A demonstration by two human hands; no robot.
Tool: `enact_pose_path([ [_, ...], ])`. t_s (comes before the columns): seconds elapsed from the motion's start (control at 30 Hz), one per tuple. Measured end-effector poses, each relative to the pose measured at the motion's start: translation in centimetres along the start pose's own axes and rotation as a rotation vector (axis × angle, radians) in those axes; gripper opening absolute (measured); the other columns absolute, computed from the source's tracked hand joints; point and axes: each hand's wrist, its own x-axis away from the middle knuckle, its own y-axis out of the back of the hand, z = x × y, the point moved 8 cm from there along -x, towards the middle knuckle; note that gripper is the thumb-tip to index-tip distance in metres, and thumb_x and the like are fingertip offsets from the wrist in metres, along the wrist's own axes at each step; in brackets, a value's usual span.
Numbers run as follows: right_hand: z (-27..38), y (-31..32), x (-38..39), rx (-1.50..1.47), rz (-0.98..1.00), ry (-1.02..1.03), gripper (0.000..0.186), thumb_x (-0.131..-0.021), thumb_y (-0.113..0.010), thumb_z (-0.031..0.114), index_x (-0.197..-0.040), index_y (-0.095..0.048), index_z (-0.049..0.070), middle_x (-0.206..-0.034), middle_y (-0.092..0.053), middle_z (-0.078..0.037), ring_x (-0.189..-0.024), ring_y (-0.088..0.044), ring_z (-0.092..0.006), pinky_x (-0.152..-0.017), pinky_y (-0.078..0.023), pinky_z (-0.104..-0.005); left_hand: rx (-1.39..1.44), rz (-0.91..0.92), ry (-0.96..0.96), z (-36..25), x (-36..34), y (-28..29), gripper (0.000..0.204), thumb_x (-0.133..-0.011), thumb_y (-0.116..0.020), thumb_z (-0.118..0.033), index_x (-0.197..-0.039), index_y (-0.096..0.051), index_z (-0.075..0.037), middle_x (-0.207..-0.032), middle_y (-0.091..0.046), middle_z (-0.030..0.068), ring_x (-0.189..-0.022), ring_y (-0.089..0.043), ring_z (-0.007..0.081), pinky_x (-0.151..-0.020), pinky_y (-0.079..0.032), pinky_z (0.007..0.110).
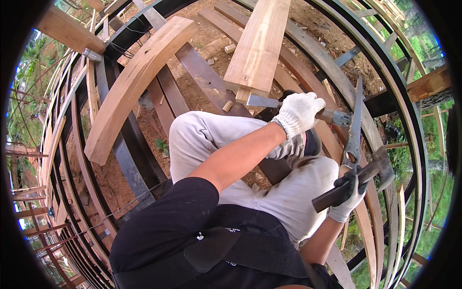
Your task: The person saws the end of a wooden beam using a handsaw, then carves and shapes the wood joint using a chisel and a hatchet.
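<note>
My left hand (299,111), in a white knitted glove, is closed around a chisel. The chisel's flat steel blade (262,101) points left, close to the near end of a squared timber (257,45). A small tenon (243,94) juts from that end. On the other side of my fist sticks out the chisel's handle (334,116), capped with metal. Lower right, my right hand (347,195), gloved in white with dark fingers, grips a hammer by its dark handle (329,196). The hammer head (383,169) faces away to the right.
A handsaw (355,132) lies beyond the hammer, along the boards at right. One curved timber (139,86) rests across dark metal beams (130,154) at left. My bent legs (211,137) are between the hands and the beams. Reddish ground shows through gaps, with wood offcuts (230,48).
</note>
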Motion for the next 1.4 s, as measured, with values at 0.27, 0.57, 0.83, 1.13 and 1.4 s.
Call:
enact_pose_path([
  [0.27,-2.8,-1.7,-0.4,0.286,0.301,-0.282,0.037,-0.090,-0.062,-0.008,-0.124,-0.049,-0.001,-0.083,-0.066,-0.014,-0.053,-0.063,-0.0205,-0.042,-0.053,-0.0342,-0.041,0.034,-0.021,-0.1,0.4,-1.0,0.020,-0.077,-0.072,-0.018,-0.097,-0.069,-0.017,-0.095,-0.066,0.0078,-0.088,-0.070,0.0298,-0.075,-0.058,0.045],
  [0.57,-3.0,-1.1,-0.9,0.203,0.053,-0.165,0.028,-0.092,-0.064,-0.002,-0.117,-0.052,-0.001,-0.079,-0.065,-0.013,-0.049,-0.061,-0.0208,-0.043,-0.052,-0.0320,-0.071,0.041,-0.015,0.2,0.3,-1.7,0.021,-0.078,-0.071,-0.018,-0.099,-0.070,-0.017,-0.095,-0.066,0.0074,-0.087,-0.070,0.0292,-0.073,-0.057,0.045],
  [0.83,-1.9,-0.7,-1.2,0.136,-0.022,-0.143,0.028,-0.091,-0.066,0.003,-0.115,-0.052,0.002,-0.077,-0.064,-0.012,-0.047,-0.060,-0.0206,-0.042,-0.052,-0.0331,-0.083,0.027,-0.026,0.5,0.4,-1.5,0.021,-0.078,-0.071,-0.018,-0.099,-0.071,-0.017,-0.091,-0.066,0.0081,-0.087,-0.070,0.0291,-0.073,-0.057,0.044],
  [1.13,-1.7,-2.5,-0.7,0.175,0.134,-0.190,0.034,-0.090,-0.059,-0.007,-0.122,-0.049,-0.002,-0.081,-0.064,-0.014,-0.050,-0.062,-0.0216,-0.043,-0.052,-0.0334,-0.045,-0.036,-0.032,0.7,0.4,0.2,0.020,-0.077,-0.072,-0.018,-0.097,-0.071,-0.018,-0.090,-0.066,0.0076,-0.085,-0.070,0.0303,-0.072,-0.057,0.044],
  [1.4,-3.3,-2.8,-0.2,0.281,0.355,-0.413,0.035,-0.090,-0.066,-0.004,-0.122,-0.052,-0.002,-0.082,-0.066,-0.013,-0.058,-0.065,-0.0200,-0.044,-0.054,-0.0334,-0.113,0.027,-0.016,1.2,0.8,-0.6,0.016,-0.078,-0.070,-0.019,-0.094,-0.070,-0.018,-0.090,-0.066,0.0076,-0.083,-0.071,0.0297,-0.072,-0.058,0.044],
])
